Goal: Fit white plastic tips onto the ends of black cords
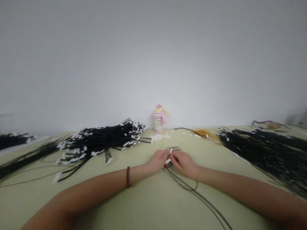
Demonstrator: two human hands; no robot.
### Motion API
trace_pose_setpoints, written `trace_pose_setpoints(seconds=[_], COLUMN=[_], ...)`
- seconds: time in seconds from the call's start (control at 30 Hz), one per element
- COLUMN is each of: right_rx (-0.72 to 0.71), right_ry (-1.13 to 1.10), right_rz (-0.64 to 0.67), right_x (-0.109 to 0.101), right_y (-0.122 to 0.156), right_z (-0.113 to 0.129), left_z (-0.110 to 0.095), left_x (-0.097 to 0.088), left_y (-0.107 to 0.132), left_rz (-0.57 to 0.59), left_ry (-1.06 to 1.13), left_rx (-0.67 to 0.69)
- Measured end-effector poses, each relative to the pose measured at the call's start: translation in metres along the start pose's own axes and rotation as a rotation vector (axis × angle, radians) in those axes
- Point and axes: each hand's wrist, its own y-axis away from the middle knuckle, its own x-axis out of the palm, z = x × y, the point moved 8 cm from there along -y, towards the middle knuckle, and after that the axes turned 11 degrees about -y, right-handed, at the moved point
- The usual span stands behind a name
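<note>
My left hand and my right hand meet over the middle of the table. Both are closed, with fingers pinched on a thin black cable that has white connectors at its end. Part of the cable loops just beyond my fingertips, and its long strands trail down toward the lower right edge of the view. My fingers hide much of the cable's end, and the picture is a little blurred there.
A pale green tabletop carries a heap of black cables with white connectors on the left. More black cables lie right. Small white pieces, yellow bands and a pink cup stand or lie toward the wall.
</note>
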Motion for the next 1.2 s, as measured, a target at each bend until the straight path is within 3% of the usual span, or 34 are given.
trace_pose_setpoints(seconds=[0.27,0.47,0.77,0.97,1.2], right_rx=[0.003,0.062,0.286,0.397,0.438], right_ry=[-0.077,-0.226,-0.625,-0.809,-0.963], right_rz=[-0.002,-0.046,-0.067,-0.076,0.092], right_x=[0.000,-0.003,0.011,0.014,0.016], right_y=[0.001,-0.004,-0.008,-0.008,-0.007], right_z=[0.000,-0.007,-0.044,-0.055,-0.050], left_z=[-0.003,0.007,0.023,0.003,-0.040], left_x=[0.000,-0.003,-0.036,-0.052,-0.058], left_y=[0.004,0.000,-0.018,-0.023,-0.008], left_rz=[-0.008,-0.066,-0.148,-0.056,0.085], left_ry=[0.030,0.132,0.345,0.443,0.435], left_rx=[-0.010,-0.090,-0.173,-0.135,-0.090])
